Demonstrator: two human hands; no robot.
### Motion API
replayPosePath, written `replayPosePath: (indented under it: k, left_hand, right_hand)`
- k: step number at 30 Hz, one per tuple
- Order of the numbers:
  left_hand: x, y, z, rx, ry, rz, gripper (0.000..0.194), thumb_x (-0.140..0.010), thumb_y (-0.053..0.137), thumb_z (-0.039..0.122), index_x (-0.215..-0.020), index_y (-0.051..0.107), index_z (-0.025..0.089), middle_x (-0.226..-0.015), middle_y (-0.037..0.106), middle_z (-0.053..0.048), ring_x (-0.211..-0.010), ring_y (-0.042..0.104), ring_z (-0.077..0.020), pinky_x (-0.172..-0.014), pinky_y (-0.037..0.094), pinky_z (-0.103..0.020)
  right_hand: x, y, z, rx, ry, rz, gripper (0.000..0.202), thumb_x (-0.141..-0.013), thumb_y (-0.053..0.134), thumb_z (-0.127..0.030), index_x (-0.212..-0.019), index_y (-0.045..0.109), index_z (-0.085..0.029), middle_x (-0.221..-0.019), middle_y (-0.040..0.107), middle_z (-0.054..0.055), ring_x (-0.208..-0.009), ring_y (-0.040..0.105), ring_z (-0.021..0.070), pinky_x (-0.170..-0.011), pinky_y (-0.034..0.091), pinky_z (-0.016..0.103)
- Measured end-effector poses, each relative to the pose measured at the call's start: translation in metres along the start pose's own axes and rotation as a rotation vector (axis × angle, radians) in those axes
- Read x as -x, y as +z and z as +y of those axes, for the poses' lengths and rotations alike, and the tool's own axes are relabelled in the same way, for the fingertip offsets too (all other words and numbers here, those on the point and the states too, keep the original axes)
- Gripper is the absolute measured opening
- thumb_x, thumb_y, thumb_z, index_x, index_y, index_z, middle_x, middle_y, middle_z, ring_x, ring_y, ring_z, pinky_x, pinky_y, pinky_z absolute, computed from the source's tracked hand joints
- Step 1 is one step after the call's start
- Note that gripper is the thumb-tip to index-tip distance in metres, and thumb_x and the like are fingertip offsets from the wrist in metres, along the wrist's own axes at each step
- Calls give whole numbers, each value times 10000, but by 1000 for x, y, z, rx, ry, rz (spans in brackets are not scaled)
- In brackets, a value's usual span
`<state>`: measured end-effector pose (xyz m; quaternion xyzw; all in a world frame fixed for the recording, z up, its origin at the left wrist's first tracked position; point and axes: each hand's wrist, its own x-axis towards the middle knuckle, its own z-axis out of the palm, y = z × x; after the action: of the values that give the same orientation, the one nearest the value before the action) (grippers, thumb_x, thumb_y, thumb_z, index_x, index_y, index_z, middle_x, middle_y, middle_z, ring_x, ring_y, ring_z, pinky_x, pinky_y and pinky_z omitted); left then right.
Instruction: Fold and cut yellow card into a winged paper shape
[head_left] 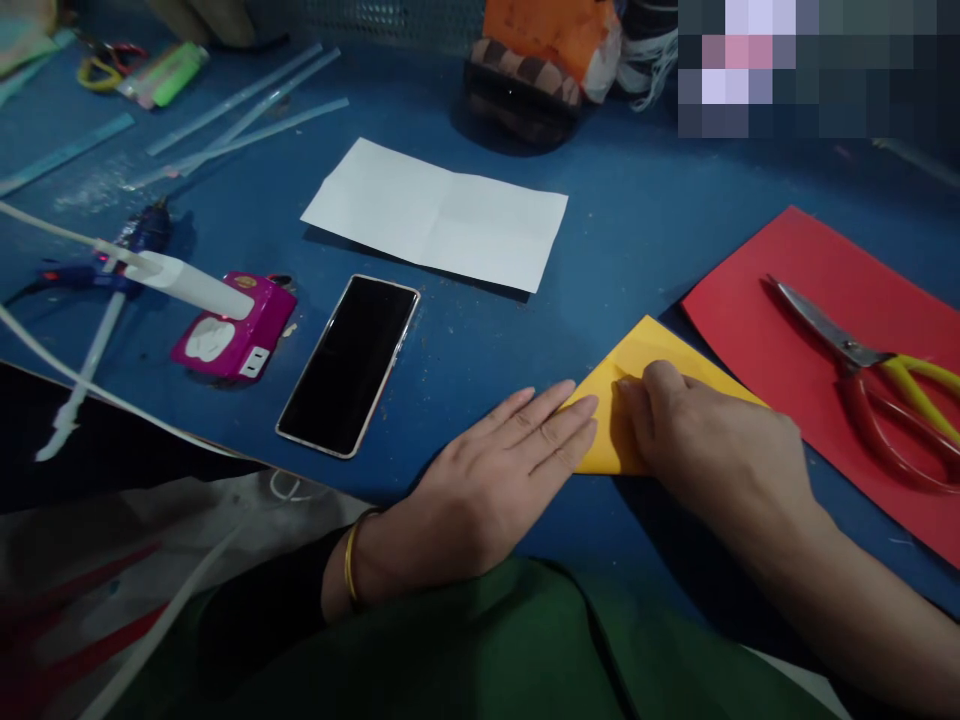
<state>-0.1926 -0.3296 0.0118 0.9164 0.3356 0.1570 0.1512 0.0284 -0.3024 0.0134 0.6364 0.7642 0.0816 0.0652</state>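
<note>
A yellow paper [615, 440], seemingly folded, lies near the front edge of the blue table. My left hand [499, 470] rests flat on its left corner, fingers stretched out. On the paper's right part, my right hand [697, 420] presses down with curled fingers; whether they pinch anything is hidden. Right of it is red paper [795, 250], with scissors [855, 352] with red and yellow handles lying on top. A creased white sheet [442, 215] lies farther back, apart from both hands.
A phone [349, 365] and a magenta power socket [240, 330] with a white plug lie left. Behind them are a blue glue gun [142, 240] and clear sticks [247, 120]. An orange item [540, 40] stands at the back.
</note>
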Motion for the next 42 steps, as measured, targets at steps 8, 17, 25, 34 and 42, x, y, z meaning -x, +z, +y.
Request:
replayPosePath:
  k: [8,17,25,34,42]
  left_hand:
    - [-4,10,3,-3,-1,-155,521,-977,316,67,-1494,381,74,-1597,372,-124,-1513,265,-210,-1234,297,-386]
    - [-4,10,16,-33,-27,-171,846,-906,531,670,-1523,370,114,-1634,251,-194,-1530,193,-337,-1227,253,-505]
    - [-2,14,14,-129,-5,-180,920,-892,477,739,-1547,317,113,-1646,233,-178,-1544,126,-329,-1231,235,-501]
    - [-2,14,12,-178,25,-164,887,-920,436,721,-1542,309,102,-1630,270,-192,-1536,179,-331,-1220,261,-524]
    - [-1,14,11,-212,10,-181,929,-909,419,749,-1555,269,99,-1641,232,-199,-1533,176,-351,-1220,263,-535]
  right_hand:
    - [-2,2,0,-14,10,-40,390,-1011,265,-349,-803,543,-169,-589,571,56,-427,394,123,-460,104,270]
    - [-10,-3,5,-155,81,-142,370,-994,335,-390,-895,611,-166,-657,655,95,-546,588,213,-461,184,295]
    - [32,5,80,-982,228,-24,406,-895,509,-608,-914,677,-239,-855,737,66,-773,685,226,-665,515,342]
    - [52,26,66,-1058,289,124,282,-796,692,-506,-842,653,-230,-809,716,42,-751,659,210,-676,508,347]
    - [45,25,64,-833,231,74,163,-816,672,-344,-844,549,-240,-814,713,45,-777,640,229,-637,453,343]
